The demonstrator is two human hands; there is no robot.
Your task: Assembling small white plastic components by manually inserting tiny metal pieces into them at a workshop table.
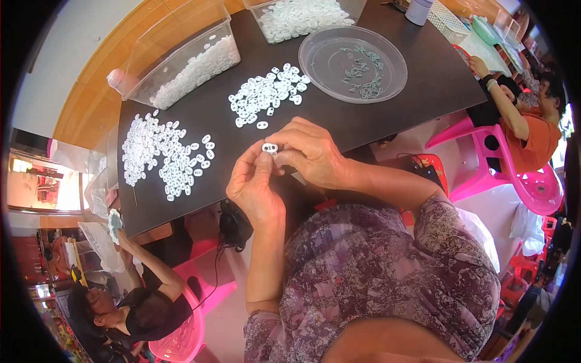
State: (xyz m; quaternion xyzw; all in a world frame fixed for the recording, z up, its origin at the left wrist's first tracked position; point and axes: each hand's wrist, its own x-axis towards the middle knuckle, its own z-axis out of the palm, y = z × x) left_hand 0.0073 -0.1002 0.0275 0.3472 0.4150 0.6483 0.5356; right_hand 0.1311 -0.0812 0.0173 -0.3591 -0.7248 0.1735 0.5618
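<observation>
Between my two hands, just past the table's near edge, is a small white oval plastic piece (pixel 270 147) with dark holes. My left hand (pixel 257 184) pinches it from below with thumb and fingers. From the other side, the fingers of my right hand (pixel 311 151) close on it too; whether they hold a second small part is hidden. Beyond my hands lies a pile of similar white pieces (pixel 266 97), with one stray piece (pixel 262 125) near me. A larger pile of white pieces (pixel 175 157) spreads over the left of the table.
A clear round tray (pixel 311 57) holds small grey-green slivers. Two clear bins, one at back left (pixel 175 36) and one at the back (pixel 266 30), contain white pieces. The dark table (pixel 439 78) has a white bottle (pixel 419 11). People sit at left (pixel 139 308) and right (pixel 535 133).
</observation>
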